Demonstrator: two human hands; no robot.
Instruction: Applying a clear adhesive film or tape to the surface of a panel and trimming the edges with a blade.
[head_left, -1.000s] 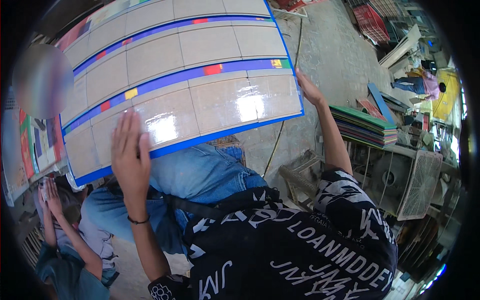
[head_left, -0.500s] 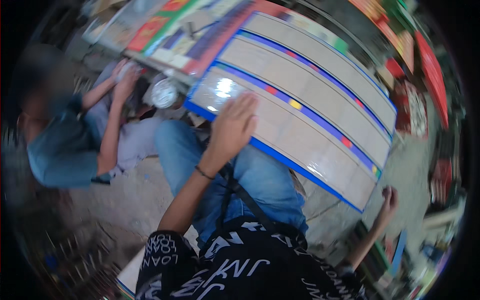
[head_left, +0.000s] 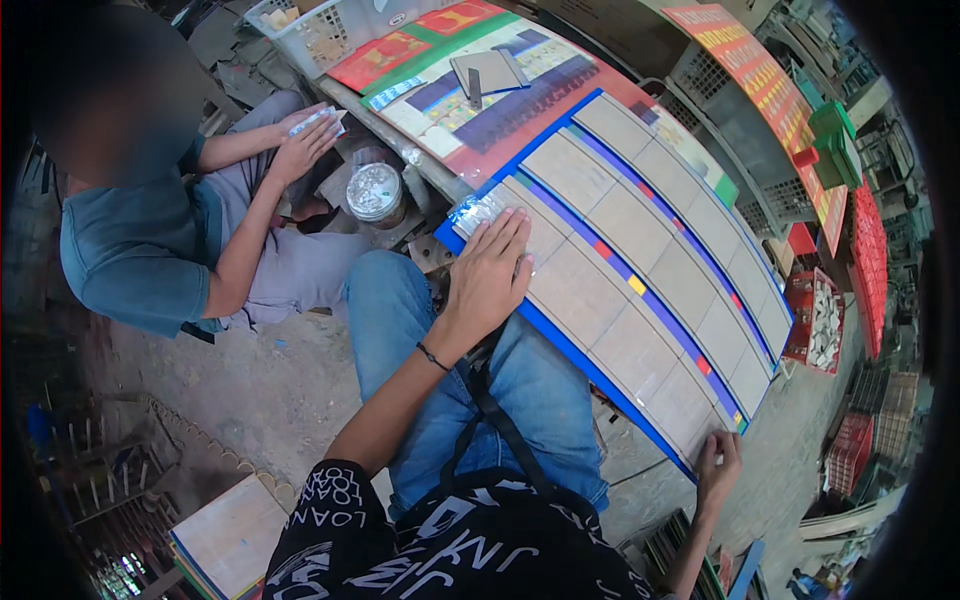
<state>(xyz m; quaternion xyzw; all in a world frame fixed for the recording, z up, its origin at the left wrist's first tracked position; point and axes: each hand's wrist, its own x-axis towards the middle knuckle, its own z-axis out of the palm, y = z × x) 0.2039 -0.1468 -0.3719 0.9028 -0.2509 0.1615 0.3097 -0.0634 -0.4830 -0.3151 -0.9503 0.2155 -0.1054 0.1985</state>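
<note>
A large blue-edged board (head_left: 651, 285) lies slanted in front of me. It carries three rows of grey-beige rectangular panels, split by purple strips with small red and yellow blocks. My left hand (head_left: 487, 275) rests flat on its near left part, fingers stretched out. Beside those fingertips, a shiny crinkled patch of clear film (head_left: 475, 212) covers the left corner. At the near right corner my right hand (head_left: 718, 467) has its fingers curled and pressed together on the board's edge. Whether the thumb reaches underneath is hidden.
A co-worker (head_left: 140, 255) sits at the left, both hands on a small packet (head_left: 318, 121). Between us stands a round tub (head_left: 375, 193). Beyond the board lies a printed tabletop (head_left: 440, 115) with a small grey panel (head_left: 490, 72). Red crates (head_left: 812, 318) stand at the right.
My right hand has come in from apart on the right to the board's near right corner. My left hand stays flat on the board. The view has shifted.
</note>
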